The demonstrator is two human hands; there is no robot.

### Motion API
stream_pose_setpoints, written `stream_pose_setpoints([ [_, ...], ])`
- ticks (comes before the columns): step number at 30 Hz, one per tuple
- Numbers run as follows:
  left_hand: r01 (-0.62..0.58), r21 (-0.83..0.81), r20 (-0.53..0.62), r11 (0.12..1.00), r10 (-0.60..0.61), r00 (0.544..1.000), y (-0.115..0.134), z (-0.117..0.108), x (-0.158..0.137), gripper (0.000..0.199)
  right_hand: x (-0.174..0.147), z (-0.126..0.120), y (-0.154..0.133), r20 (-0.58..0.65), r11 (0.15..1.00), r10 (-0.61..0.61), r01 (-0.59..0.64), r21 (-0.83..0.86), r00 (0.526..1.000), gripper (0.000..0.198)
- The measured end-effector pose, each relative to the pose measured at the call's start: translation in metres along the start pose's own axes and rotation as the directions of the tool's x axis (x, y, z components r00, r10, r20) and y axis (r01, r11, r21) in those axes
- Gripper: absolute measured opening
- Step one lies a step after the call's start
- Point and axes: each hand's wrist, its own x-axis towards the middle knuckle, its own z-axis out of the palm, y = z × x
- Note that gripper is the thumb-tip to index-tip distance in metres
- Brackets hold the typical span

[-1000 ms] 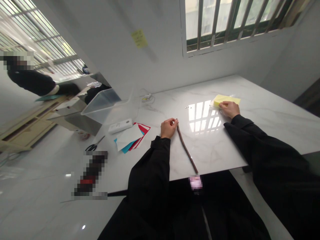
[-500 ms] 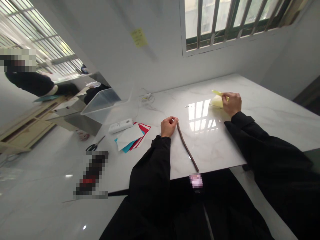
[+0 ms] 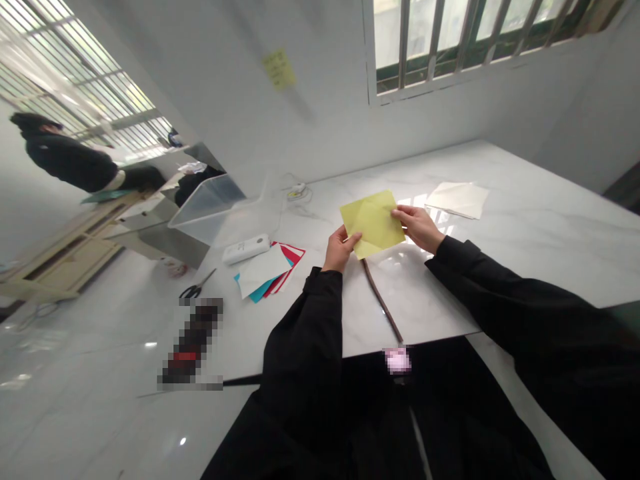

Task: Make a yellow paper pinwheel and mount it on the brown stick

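Observation:
A yellow sheet of paper (image 3: 376,225) is held up between my two hands above the table (image 3: 525,253). My left hand (image 3: 341,249) pinches its lower left side, thumb on top. The right side is gripped by my right hand (image 3: 421,227). Below the paper lies a thin brown stick (image 3: 381,300), slightly bent, running toward the table's front edge; its far end is hidden by the paper. Pale cream sheets (image 3: 459,200) rest flat beyond my right hand.
Left of my arms are white, blue and red papers (image 3: 265,270), a white device (image 3: 246,249) and black-handled scissors (image 3: 193,291). A clear plastic bin (image 3: 205,207) stands farther back. Another person (image 3: 70,157) in dark clothing sits at the far left.
My right hand has brought the yellow sheet left from the paper pile to in front of me. My left hand has left the stick's end and taken the sheet's edge.

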Motion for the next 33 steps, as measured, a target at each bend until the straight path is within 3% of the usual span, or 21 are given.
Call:
stream_pose_setpoints([
  [3,-0.016,0.015,-0.065,1.000,0.017,0.998,-0.005,-0.005,0.004,0.060,-0.001,-0.004,0.020,0.051,0.997,0.057,-0.054,-0.046,0.997,0.034],
  [7,-0.021,0.015,-0.093,1.000,0.023,0.995,-0.007,-0.007,0.007,0.057,-0.003,-0.004,0.027,0.150,0.998,0.059,-0.057,-0.016,0.987,0.035],
  [11,-0.013,-0.067,-0.100,0.998,0.006,0.995,-0.001,-0.001,0.004,0.052,-0.003,-0.001,0.025,0.133,0.997,0.065,-0.069,0.026,0.989,0.032],
  [16,0.146,-0.185,-0.123,0.972,-0.170,0.978,0.011,0.002,0.002,0.047,0.000,-0.004,0.023,0.058,0.992,0.112,-0.115,0.056,0.992,0.026],
  [19,0.212,-0.257,-0.071,0.943,-0.237,0.969,0.015,0.001,-0.001,0.046,0.002,-0.006,0.021,0.043,0.986,0.130,-0.134,0.096,0.991,0.024],
  [22,0.206,-0.316,0.036,0.926,-0.206,0.978,0.018,0.002,-0.005,0.046,0.002,-0.007,0.022,0.040,0.983,0.134,-0.138,0.125,0.990,0.022],
  [26,0.198,-0.255,0.124,0.947,-0.171,0.978,0.018,0.006,-0.010,0.047,0.001,-0.006,0.026,0.075,0.986,0.116,-0.124,0.108,0.990,0.019],
  [29,0.178,-0.212,0.107,0.961,-0.158,0.982,0.016,0.008,-0.009,0.047,0.001,-0.006,0.028,0.092,0.990,0.109,-0.116,0.075,0.990,0.020],
  [33,0.113,-0.274,0.034,0.955,-0.108,0.994,0.017,0.005,-0.005,0.049,0.001,-0.007,0.027,0.067,0.989,0.132,-0.136,0.056,0.989,0.018],
])
